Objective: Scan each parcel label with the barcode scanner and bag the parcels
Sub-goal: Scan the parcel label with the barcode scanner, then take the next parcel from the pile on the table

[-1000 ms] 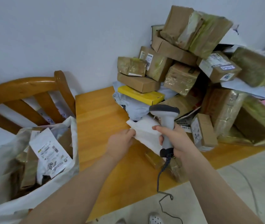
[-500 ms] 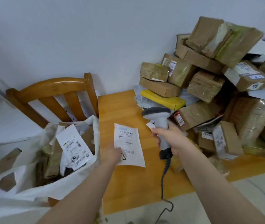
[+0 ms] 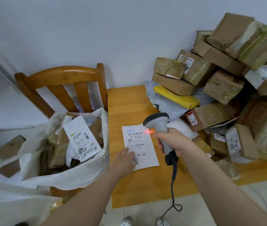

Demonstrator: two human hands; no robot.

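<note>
A flat white parcel [image 3: 143, 147] with a printed label lies on the wooden table [image 3: 126, 108]. My left hand [image 3: 124, 159] rests on its lower left corner with fingers flat. My right hand [image 3: 172, 142] grips the handle of a grey barcode scanner [image 3: 159, 128], whose head points at the label. A red scan line glows at the label's right edge near the top barcode. A white bag [image 3: 74, 170] sits on the chair to the left, open, with several parcels inside.
A wooden chair [image 3: 61, 82] stands against the table's left side. A tall pile of brown boxes [image 3: 224, 85], a yellow box [image 3: 176, 97] and grey mailers fills the table's right half. The scanner cable [image 3: 172, 193] hangs off the front edge.
My left hand has laid the white parcel flat on the table and now presses its corner. The scanner has swung over the label and its red line is lit.
</note>
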